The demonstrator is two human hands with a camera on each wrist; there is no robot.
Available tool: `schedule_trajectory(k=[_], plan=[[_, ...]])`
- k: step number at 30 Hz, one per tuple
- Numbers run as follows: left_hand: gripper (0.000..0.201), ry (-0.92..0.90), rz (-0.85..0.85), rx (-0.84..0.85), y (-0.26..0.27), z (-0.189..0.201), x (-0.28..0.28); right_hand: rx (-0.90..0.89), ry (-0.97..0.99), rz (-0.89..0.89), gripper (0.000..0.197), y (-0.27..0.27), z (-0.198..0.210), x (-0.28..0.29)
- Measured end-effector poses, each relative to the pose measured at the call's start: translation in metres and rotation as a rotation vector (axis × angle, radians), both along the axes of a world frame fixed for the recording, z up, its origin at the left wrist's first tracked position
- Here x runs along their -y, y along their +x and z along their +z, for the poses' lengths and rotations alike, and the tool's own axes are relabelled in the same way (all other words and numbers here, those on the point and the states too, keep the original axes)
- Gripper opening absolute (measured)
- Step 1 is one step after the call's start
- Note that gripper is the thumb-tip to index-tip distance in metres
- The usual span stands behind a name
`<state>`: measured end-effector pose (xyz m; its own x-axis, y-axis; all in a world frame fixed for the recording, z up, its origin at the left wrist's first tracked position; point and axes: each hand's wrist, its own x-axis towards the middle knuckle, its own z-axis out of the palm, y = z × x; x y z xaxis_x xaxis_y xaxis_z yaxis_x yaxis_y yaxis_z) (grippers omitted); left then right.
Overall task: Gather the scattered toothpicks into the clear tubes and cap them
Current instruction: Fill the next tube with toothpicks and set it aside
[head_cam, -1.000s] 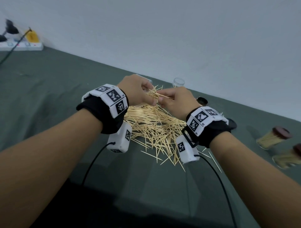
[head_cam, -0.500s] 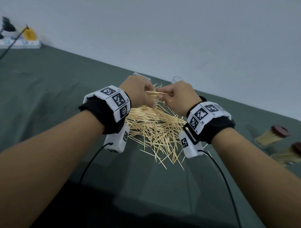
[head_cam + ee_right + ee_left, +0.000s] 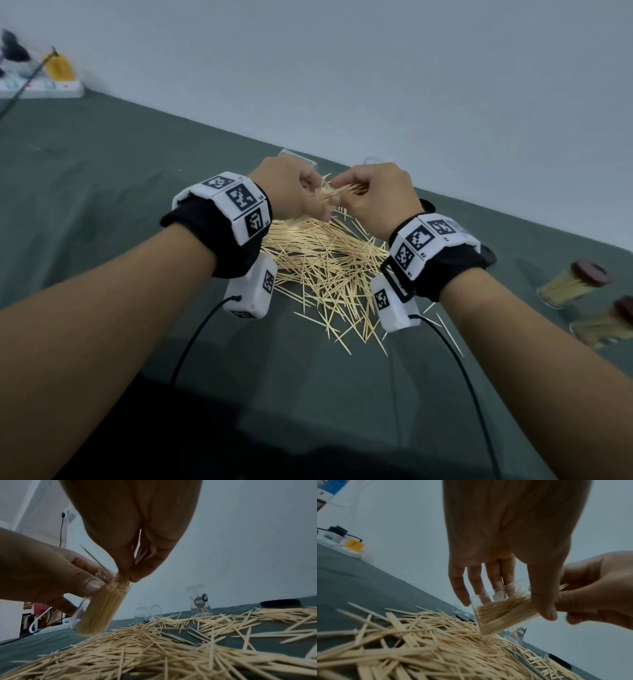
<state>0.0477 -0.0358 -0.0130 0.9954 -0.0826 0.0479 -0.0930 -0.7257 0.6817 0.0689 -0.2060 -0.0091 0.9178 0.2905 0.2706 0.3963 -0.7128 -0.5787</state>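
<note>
A heap of loose toothpicks (image 3: 325, 267) lies on the dark green cloth. Above its far side my left hand (image 3: 308, 202) grips a clear tube (image 3: 99, 607), tilted and about full of toothpicks; the same tube (image 3: 501, 614) shows between thumb and fingers in the left wrist view. My right hand (image 3: 356, 195) pinches a small bundle of toothpicks (image 3: 337, 195) at the tube's mouth, fingertips (image 3: 126, 574) touching the rim. One stray toothpick sticks out past the rim.
Behind the heap an empty tube (image 3: 148, 613) lies on its side and a labelled tube (image 3: 199, 601) stands upright with a few toothpicks. Black caps (image 3: 488, 255) lie nearby. Two filled, capped tubes (image 3: 572, 282) lie at the right. A power strip (image 3: 41, 90) sits far left.
Both hands have stayed together over the far side of the heap. The right hand has shifted slightly up and left with its bundle against the tube's mouth.
</note>
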Motion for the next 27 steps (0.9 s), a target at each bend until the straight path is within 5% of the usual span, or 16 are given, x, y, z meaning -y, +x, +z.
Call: schedule_trajectory(k=[15, 22, 27], plan=[[0.05, -0.02, -0.051, -0.044, -0.0001, 0.0018, 0.0008, 0.086, 0.102, 0.057, 0.012, 0.0006, -0.0061, 0.0009], [0.053, -0.037, -0.042, -0.058, -0.0041, 0.0056, -0.001, 0.047, -0.031, 0.073, 0.019, -0.0034, -0.0029, 0.0085], [0.055, -0.006, -0.125, -0.084, -0.0059, 0.0044, 0.0076, 0.085, 0.116, 0.045, 0.013, -0.0049, -0.0011, 0.008]])
